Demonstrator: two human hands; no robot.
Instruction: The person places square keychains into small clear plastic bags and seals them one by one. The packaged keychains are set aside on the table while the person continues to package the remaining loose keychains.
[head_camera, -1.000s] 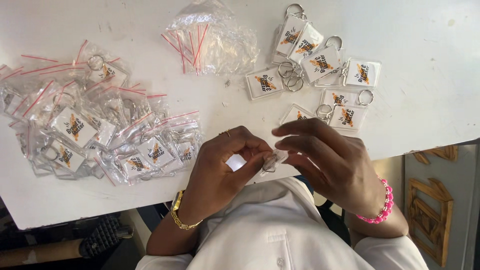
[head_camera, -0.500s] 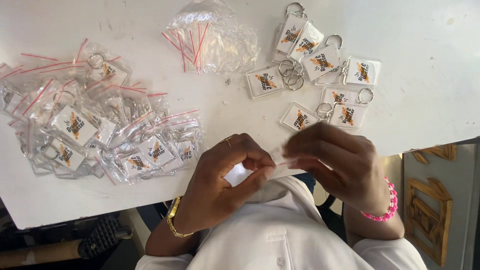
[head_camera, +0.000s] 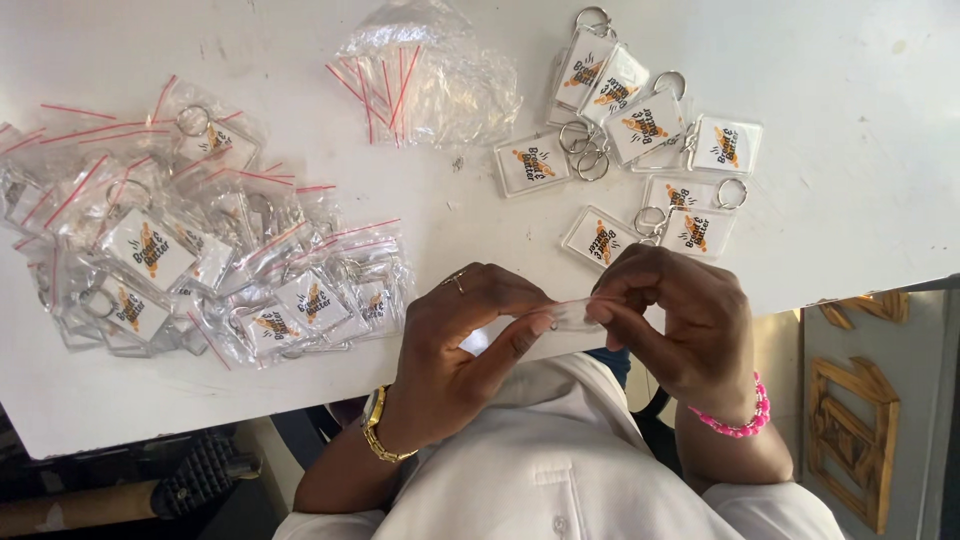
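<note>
At the near edge of the white table (head_camera: 860, 200) we hold a small clear plastic piece (head_camera: 572, 315) between both hands: our left hand (head_camera: 455, 345) pinches one end with thumb and fingers closed on it, and our right hand (head_camera: 680, 320) grips the other end the same way. Beyond our right hand lie seven loose rectangular keychains (head_camera: 650, 130), clear cases with white cards carrying an orange and black mark, most with metal rings. Straight ahead sits one crumpled heap of empty clear bags (head_camera: 430, 75) with red seal strips. Left of it spreads a pile of bagged keychains (head_camera: 190, 260), too overlapped for us to count.
</note>
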